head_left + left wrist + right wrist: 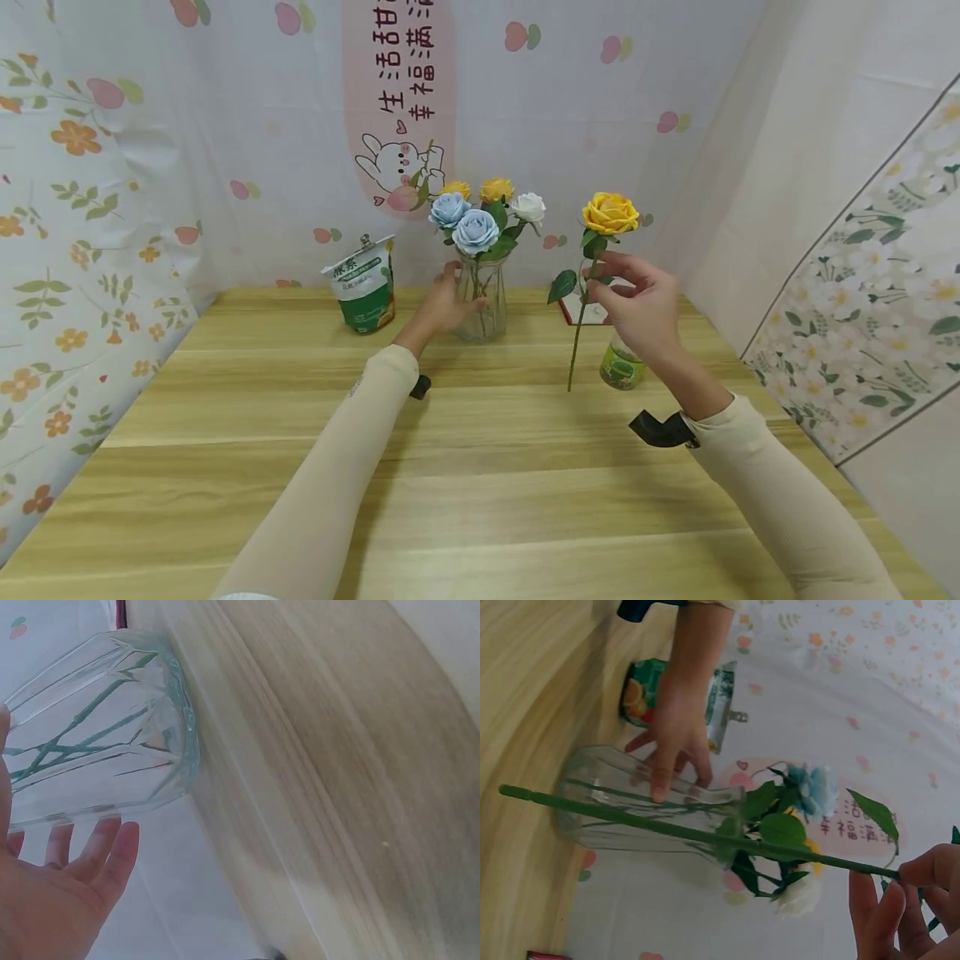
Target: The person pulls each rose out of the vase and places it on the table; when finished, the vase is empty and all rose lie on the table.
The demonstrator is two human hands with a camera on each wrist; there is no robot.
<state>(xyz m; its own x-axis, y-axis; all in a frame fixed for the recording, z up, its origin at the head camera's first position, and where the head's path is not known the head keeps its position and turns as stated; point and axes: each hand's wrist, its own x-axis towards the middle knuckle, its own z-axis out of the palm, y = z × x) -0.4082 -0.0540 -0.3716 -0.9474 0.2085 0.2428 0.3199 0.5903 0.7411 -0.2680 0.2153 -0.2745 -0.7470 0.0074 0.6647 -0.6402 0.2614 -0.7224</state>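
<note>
A clear glass vase (491, 302) stands upright at the back of the table, holding light blue roses (476, 232), yellow roses and a white rose (529, 207). My left hand (444, 305) holds the vase from its left side, thumb across the front and fingers toward the back. In the left wrist view, green stems (79, 720) cross inside the glass. To the right of the vase, my right hand (647, 302) pinches a single yellow rose (611, 213) by its upper stem. That rose is upright, its long green stem (630, 819) pointing down over the table.
A green and white pouch (365, 292) with a clip on top stands left of the vase. Behind and below my right hand are a green-labelled jar (621, 367) and a flat red-edged item (592, 313). A patterned curtain (285, 167) hangs behind the wooden table (487, 492).
</note>
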